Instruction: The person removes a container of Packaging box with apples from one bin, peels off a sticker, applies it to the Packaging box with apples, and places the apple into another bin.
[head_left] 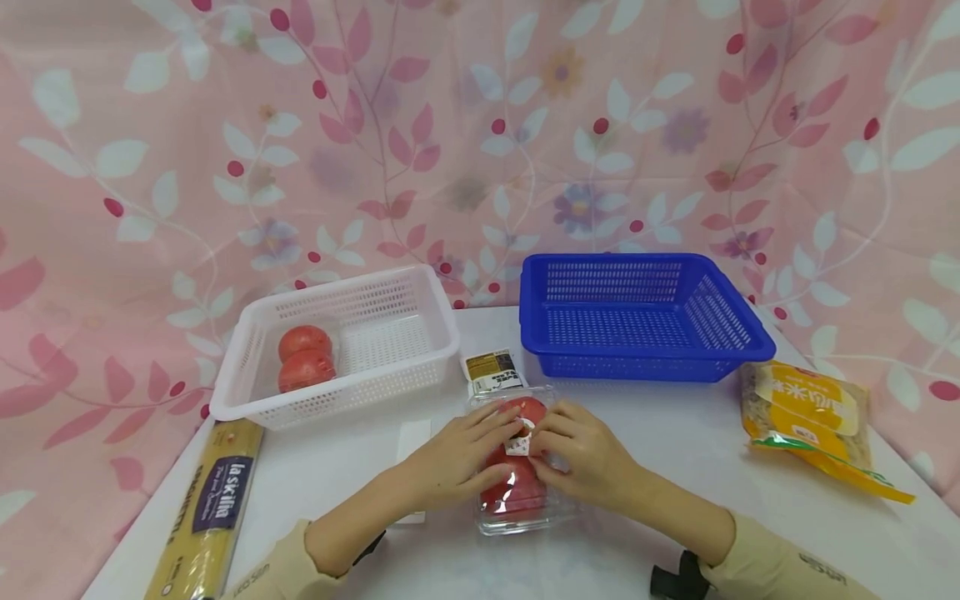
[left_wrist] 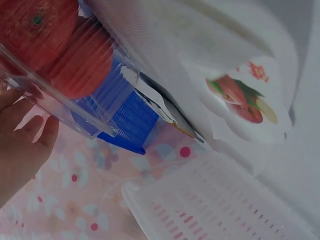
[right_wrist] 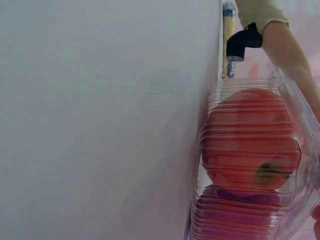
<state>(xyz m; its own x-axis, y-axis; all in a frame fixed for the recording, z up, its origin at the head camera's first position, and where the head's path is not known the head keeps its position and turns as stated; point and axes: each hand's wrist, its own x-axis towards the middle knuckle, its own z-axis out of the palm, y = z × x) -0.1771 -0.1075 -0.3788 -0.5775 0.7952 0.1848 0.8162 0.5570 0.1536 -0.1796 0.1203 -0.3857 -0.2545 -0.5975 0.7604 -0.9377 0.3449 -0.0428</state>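
Note:
A clear plastic box with two red tomatoes inside stands in front of me on the white table. On its lid is a small white label. My left hand lies over the lid from the left, fingers extended toward the label. From the other side, my right hand has its fingers curled and seems to pinch the label's right edge between thumb and forefinger. The left wrist view shows left fingers at the lid's rim. Ridged box walls cover the tomatoes in the right wrist view.
Behind left, a white basket holds two tomatoes in clear packaging. A blue basket stands behind right. Spaghetti lies left, a yellow grain bag right. A small packet lies behind the box, and a white strip beside it.

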